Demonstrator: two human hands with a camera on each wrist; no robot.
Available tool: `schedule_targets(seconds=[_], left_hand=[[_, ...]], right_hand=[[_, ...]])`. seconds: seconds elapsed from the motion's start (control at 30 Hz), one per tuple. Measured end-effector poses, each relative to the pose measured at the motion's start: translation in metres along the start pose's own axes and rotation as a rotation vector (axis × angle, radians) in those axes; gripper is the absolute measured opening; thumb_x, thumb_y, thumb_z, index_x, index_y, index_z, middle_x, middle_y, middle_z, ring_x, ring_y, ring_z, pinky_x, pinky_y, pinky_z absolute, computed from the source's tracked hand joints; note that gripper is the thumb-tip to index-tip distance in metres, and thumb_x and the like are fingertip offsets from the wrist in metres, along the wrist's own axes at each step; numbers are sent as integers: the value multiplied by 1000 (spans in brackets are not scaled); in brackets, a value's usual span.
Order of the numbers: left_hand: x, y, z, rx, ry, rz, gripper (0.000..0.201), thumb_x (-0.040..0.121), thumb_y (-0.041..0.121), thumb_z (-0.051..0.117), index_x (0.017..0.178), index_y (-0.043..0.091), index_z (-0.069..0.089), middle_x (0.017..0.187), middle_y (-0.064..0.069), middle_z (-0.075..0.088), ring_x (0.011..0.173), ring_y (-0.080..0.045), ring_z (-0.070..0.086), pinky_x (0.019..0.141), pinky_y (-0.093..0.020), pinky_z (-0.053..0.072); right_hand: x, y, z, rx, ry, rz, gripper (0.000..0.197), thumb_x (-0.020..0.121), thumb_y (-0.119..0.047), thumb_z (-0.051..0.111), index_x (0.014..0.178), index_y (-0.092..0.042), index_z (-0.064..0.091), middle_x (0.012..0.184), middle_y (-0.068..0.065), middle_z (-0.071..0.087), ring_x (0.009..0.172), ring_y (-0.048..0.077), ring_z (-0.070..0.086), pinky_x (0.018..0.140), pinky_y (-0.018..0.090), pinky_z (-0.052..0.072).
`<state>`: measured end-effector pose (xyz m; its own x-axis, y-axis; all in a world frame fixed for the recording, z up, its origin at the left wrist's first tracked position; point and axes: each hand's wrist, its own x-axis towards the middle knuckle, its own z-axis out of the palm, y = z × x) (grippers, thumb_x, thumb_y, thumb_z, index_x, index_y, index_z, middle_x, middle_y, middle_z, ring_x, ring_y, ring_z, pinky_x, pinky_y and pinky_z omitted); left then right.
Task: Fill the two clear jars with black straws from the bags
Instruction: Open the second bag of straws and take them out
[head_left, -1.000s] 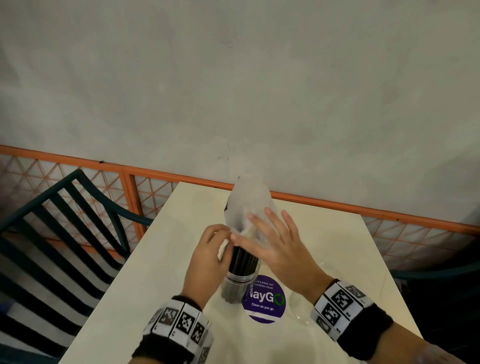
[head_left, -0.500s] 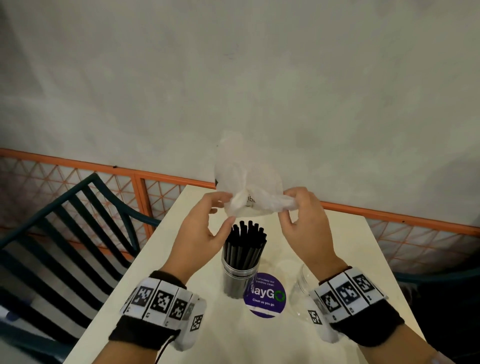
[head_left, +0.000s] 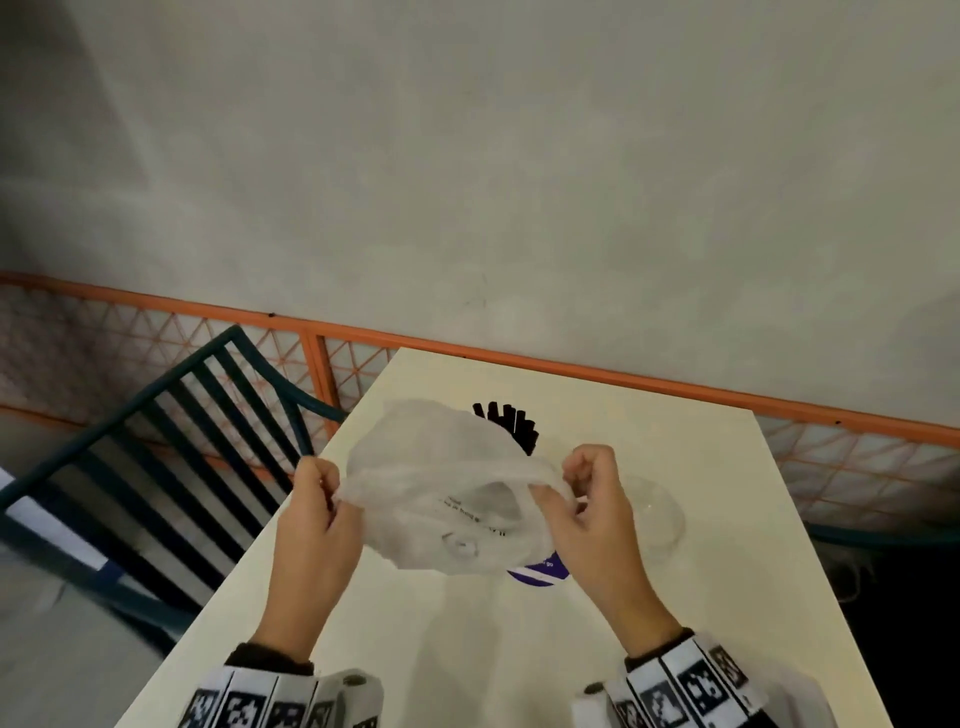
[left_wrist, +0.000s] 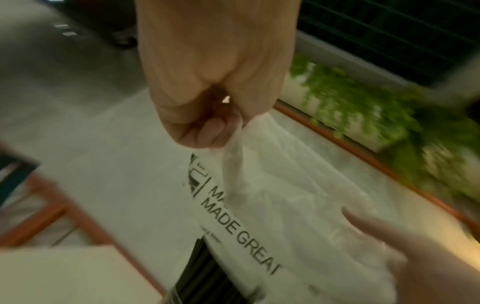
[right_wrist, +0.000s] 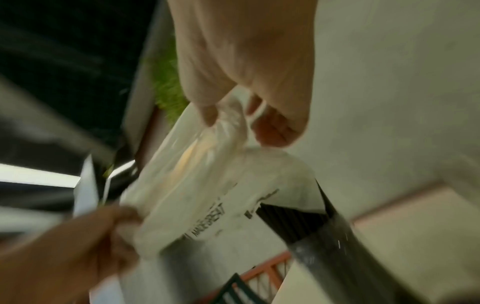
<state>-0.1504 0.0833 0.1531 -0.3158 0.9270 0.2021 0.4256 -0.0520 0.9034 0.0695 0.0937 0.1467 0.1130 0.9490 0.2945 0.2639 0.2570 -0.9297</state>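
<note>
A pale table stands against a grey wall, with an orange lattice rail running past its far edge and a dark green slatted chair off its left side. Above the middle of the table both hands stretch an emptied, translucent white plastic bag between them (black print on it reads "MADE GREAT" in the left wrist view). The left hand pinches one bunched end of the bag between curled fingers and thumb; the right hand has its fingers curled round the other end. Behind the bag, toward the far edge, the tips of the black straws stick up; the jar holding them is mostly hidden from the head camera. An empty clear jar sits just right of the right hand, nearer the table's right edge. A purple round sticker peeks out beneath the bag.
</note>
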Motion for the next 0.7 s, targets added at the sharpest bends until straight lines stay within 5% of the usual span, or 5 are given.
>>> schedule_targets(seconds=[0.1,0.23,0.4,0.53,0.7], left_hand=[[-22,-21,1,-230,-53,-233,14,90,-1,37,79,7,34,64,-7,36,56,-20,31,53,-33,28],[-57,-39,-4,-387,-126,-443,16,94,4,38,79,11,35,64,-9,42,56,-22,36,55,-33,34],[-89,-66,-13,38,-509,-448,29,83,28,65,107,36,50,109,6,58,87,-11,64,71,-19,48],[-97,-56,-23,-51,-502,-430,29,88,37,53,114,49,45,106,14,65,85,-3,68,68,-16,52],[-97,-64,-25,-71,-465,-384,17,76,16,73,92,23,73,90,-4,74,78,-16,69,68,-16,53]], right_hand=[[-28,26,-5,260,-269,380,49,63,-59,68,102,-31,56,111,0,61,103,12,59,93,32,49],[-64,61,-5,166,-504,467,48,70,-40,69,115,-32,54,125,-2,56,116,12,54,105,38,41],[-74,74,-6,-48,-411,333,36,84,-7,62,99,-39,56,101,-4,68,94,15,63,84,26,50],[-85,78,-6,-164,-386,285,24,80,-13,69,90,-33,60,85,-7,71,76,6,65,74,21,52],[-94,80,5,-473,-384,217,21,90,-32,54,109,-23,54,84,-4,61,78,15,58,66,21,45]])
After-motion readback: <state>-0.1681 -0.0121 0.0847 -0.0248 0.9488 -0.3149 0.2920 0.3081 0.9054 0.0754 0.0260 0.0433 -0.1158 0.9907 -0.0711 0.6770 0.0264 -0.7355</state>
